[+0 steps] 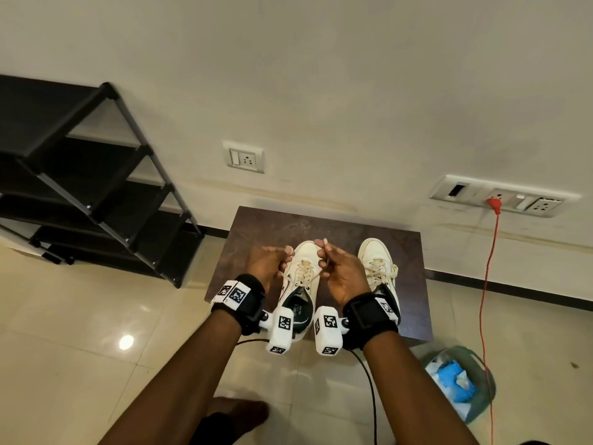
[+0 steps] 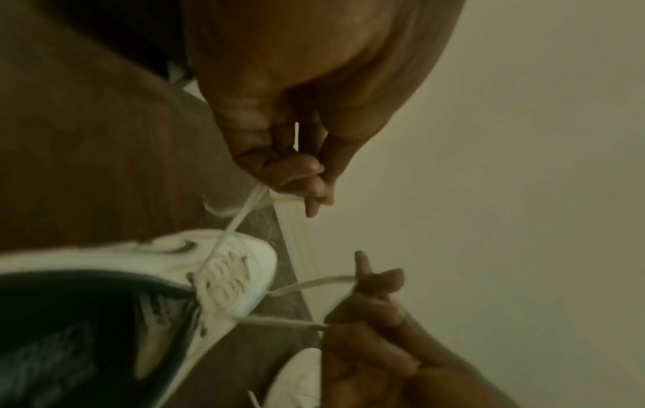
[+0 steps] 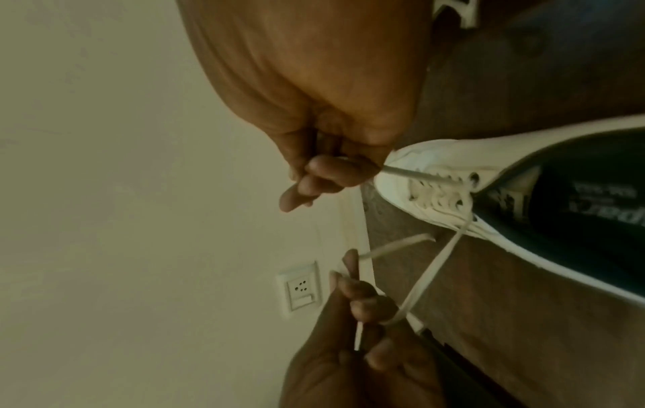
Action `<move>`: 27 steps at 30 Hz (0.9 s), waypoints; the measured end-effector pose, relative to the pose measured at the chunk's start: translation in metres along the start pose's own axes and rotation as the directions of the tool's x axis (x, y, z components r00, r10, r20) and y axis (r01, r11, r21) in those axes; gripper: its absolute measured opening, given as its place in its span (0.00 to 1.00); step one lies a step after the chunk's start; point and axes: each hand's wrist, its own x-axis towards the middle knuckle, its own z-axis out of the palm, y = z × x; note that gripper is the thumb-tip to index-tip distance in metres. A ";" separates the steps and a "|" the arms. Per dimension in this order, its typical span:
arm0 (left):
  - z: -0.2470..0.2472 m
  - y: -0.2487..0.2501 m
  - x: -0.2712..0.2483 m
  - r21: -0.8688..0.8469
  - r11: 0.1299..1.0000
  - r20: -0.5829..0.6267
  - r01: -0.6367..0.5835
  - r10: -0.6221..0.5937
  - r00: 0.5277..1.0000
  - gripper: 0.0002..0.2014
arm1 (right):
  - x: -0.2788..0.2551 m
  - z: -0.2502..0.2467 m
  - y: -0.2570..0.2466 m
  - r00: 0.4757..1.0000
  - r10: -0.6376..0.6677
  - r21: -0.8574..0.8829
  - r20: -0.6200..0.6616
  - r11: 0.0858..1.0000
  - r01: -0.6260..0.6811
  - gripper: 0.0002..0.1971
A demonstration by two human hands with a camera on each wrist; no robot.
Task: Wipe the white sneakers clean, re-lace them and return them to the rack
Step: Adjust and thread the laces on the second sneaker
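Observation:
Two white sneakers stand on a small dark table (image 1: 256, 226). The left sneaker (image 1: 301, 261) (image 2: 240, 254) (image 3: 429, 154) has its tongue open and its two lace ends pulled up and apart. My left hand (image 1: 272, 261) (image 2: 307, 179) pinches one lace end (image 2: 240, 218) above the shoe's left side. My right hand (image 1: 337, 268) (image 3: 331, 171) grips the other lace end (image 3: 418, 174), which loops round its fingers. The right sneaker (image 1: 378, 268) sits beside it with its laces tied, untouched.
A black tiered shoe rack (image 1: 96, 187) stands on the floor at the left against the wall. A green bin (image 1: 481, 409) with blue cloths is right of the table. An orange cable (image 1: 487, 284) hangs from a wall socket. My foot (image 1: 237, 412) is near the table.

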 end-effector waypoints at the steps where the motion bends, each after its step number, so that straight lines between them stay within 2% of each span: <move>1: -0.001 -0.001 0.001 0.178 0.981 0.017 -0.073 0.071 0.997 0.06 | -0.003 0.002 -0.003 1.000 -0.022 -0.147 -0.004 0.989 0.021 0.12; 2: -0.003 -0.003 0.003 0.365 0.920 0.061 -0.141 0.127 0.990 0.07 | -0.004 0.000 -0.003 0.999 -0.049 -0.326 -0.011 0.944 0.043 0.11; 3: -0.004 -0.004 0.003 0.523 0.833 0.115 -0.182 0.142 0.983 0.07 | -0.005 0.000 -0.003 0.996 -0.092 -0.517 0.003 0.852 0.080 0.10; 4: -0.004 -0.006 0.003 0.630 0.752 0.155 -0.195 0.124 0.980 0.06 | -0.004 -0.002 -0.002 0.991 -0.124 -0.696 0.043 0.708 0.119 0.09; 5: -0.004 -0.006 -0.001 0.715 0.670 0.174 -0.202 0.109 0.979 0.07 | -0.002 -0.005 0.001 0.985 -0.136 -0.843 0.108 0.513 0.163 0.09; 6: -0.004 -0.007 -0.004 0.775 0.596 0.190 -0.210 0.097 0.977 0.09 | -0.001 -0.008 0.006 0.981 -0.111 -0.937 0.160 0.297 0.186 0.09; 7: -0.004 -0.006 -0.011 0.819 0.522 0.217 -0.238 0.103 0.971 0.11 | -0.001 -0.011 0.012 0.983 -0.078 -0.977 0.167 0.123 0.176 0.11; 8: -0.004 -0.007 -0.015 0.848 0.464 0.229 -0.255 0.112 0.967 0.12 | -0.001 -0.015 0.019 0.986 -0.070 -0.988 0.149 0.020 0.151 0.10; 10: -0.006 -0.011 -0.024 0.892 0.371 0.231 -0.260 0.120 0.965 0.13 | -0.004 -0.020 0.027 0.985 -0.110 -0.991 0.131 -0.049 0.126 0.08; 14: -0.010 -0.022 -0.033 0.946 0.192 0.230 -0.262 0.174 0.957 0.13 | -0.012 -0.022 0.029 0.982 -0.178 -0.998 0.067 0.001 0.068 0.08; 16: -0.010 -0.026 -0.036 0.954 0.121 0.252 -0.275 0.181 0.951 0.14 | -0.012 -0.021 0.029 0.982 -0.184 -0.999 0.051 -0.027 0.047 0.07; 21: -0.007 -0.023 -0.037 0.967 0.107 0.215 -0.232 0.148 0.965 0.12 | -0.023 -0.013 0.025 0.971 -0.197 -0.965 0.138 -0.245 0.088 0.09; 23: -0.007 -0.020 -0.037 0.963 0.150 0.210 -0.225 0.111 0.971 0.12 | -0.024 -0.013 0.022 0.970 -0.191 -0.961 0.148 -0.258 0.096 0.09; 24: -0.008 -0.019 -0.034 0.950 0.220 0.215 -0.223 0.063 0.975 0.10 | -0.026 -0.012 0.020 0.970 -0.196 -0.967 0.146 -0.234 0.098 0.09; 26: -0.010 -0.018 -0.029 0.834 0.538 0.219 -0.122 -0.120 0.968 0.06 | -0.028 -0.013 0.017 0.968 -0.213 -0.980 0.134 -0.172 0.098 0.07; 27: -0.010 -0.019 -0.026 0.737 0.676 0.219 -0.018 -0.214 0.952 0.05 | -0.030 -0.013 0.015 0.965 -0.225 -0.983 0.132 -0.154 0.098 0.07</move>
